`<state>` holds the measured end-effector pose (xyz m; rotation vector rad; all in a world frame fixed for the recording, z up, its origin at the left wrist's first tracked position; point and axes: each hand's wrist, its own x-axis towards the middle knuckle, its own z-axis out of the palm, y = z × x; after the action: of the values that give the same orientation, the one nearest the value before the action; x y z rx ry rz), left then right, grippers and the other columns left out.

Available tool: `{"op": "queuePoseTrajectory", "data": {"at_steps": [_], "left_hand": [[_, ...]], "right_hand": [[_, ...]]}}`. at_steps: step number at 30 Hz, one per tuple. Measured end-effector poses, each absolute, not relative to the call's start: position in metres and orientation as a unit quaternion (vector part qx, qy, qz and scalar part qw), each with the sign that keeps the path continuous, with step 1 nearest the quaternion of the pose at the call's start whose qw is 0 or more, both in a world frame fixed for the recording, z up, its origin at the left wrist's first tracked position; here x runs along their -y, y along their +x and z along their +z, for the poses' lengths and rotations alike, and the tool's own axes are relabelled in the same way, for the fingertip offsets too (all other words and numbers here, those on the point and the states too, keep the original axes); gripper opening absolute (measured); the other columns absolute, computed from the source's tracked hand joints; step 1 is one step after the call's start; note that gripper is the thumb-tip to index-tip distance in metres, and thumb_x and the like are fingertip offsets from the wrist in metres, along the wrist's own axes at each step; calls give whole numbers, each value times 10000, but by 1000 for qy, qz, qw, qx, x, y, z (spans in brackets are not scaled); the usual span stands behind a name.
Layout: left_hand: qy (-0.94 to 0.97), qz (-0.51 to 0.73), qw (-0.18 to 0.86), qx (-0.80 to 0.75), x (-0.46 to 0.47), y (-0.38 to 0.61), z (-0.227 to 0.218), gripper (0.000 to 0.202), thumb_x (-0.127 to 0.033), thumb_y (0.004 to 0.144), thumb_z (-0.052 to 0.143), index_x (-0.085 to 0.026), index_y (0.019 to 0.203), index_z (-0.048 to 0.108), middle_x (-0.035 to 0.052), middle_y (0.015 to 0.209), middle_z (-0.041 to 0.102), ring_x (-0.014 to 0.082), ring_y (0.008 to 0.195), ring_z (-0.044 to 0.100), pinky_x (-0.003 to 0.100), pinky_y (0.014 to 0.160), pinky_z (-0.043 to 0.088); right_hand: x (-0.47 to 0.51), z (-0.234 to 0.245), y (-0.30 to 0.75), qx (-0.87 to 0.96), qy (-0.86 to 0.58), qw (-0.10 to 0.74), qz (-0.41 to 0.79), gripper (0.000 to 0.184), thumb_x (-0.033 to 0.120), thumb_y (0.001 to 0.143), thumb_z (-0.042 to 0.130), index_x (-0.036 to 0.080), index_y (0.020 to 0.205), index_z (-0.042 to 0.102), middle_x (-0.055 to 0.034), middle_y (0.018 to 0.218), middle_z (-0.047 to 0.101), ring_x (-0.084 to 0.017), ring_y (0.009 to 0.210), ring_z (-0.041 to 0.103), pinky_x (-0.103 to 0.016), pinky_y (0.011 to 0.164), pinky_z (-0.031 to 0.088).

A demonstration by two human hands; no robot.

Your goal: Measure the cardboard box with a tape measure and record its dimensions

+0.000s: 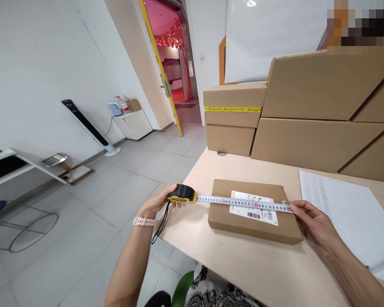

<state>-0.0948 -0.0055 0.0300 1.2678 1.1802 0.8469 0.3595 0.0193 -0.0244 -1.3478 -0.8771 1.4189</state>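
My left hand (pixel 161 197) is closed round the black and yellow case of a tape measure (pixel 182 193), with a black wrist cord hanging from it. The white blade (pixel 237 201) is pulled out to the right across the top of a flat cardboard box (pixel 252 228). Between finger and thumb my right hand (pixel 312 219) pinches the blade's end, at the box's right edge. Under the blade, a white shipping label (pixel 255 215) with barcodes is stuck on the box. The box lies flat on the pale wooden table (pixel 205 251).
Large cardboard boxes (pixel 310 140) are stacked along the table's back. Printed sheets (pixel 348 213) lie to the right, with a blurred pen-like item at the far right. Left of the table are tiled floor (pixel 124 221), a tower fan (pixel 88 125) and an open door (pixel 163 72).
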Motion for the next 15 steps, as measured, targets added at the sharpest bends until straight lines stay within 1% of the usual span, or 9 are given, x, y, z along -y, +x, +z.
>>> {"op": "queuePoseTrajectory", "data": {"at_steps": [6, 9, 12, 13, 15], "left_hand": [[535, 364, 574, -502, 6, -94, 30, 517, -618, 818, 485, -123, 936, 576, 98, 723, 694, 199, 610, 660, 229, 460, 458], [531, 368, 574, -502, 4, -93, 30, 522, -624, 811, 493, -120, 914, 578, 96, 694, 684, 199, 592, 651, 234, 459, 457], [527, 383, 571, -500, 7, -90, 32, 515, -604, 819, 496, -109, 932, 584, 86, 664, 665, 186, 572, 630, 231, 462, 449], [527, 390, 569, -497, 11, -88, 35, 505, -593, 818, 507, -111, 945, 585, 79, 671, 658, 178, 574, 622, 226, 463, 446], [528, 402, 570, -484, 25, -81, 40, 494, -583, 791, 562, -127, 980, 583, 72, 748, 652, 169, 619, 616, 223, 486, 455]], "right_hand": [[-18, -21, 359, 352, -549, 476, 590, 339, 435, 591, 828, 217, 798, 673, -2, 836, 676, -114, 730, 579, -137, 584, 488], [-17, -21, 355, 355, -552, 478, 584, 350, 435, 575, 833, 211, 793, 675, -6, 825, 673, -119, 715, 579, -149, 574, 491], [-18, -22, 357, 368, -555, 474, 576, 360, 442, 558, 832, 215, 793, 679, -10, 816, 672, -135, 705, 584, -179, 565, 499], [-18, -21, 362, 379, -561, 469, 567, 367, 442, 546, 833, 216, 794, 683, -12, 798, 667, -140, 687, 582, -194, 558, 502], [-16, -15, 375, 413, -582, 460, 528, 374, 440, 524, 833, 218, 793, 695, -13, 769, 656, -151, 658, 578, -225, 558, 508]]}}
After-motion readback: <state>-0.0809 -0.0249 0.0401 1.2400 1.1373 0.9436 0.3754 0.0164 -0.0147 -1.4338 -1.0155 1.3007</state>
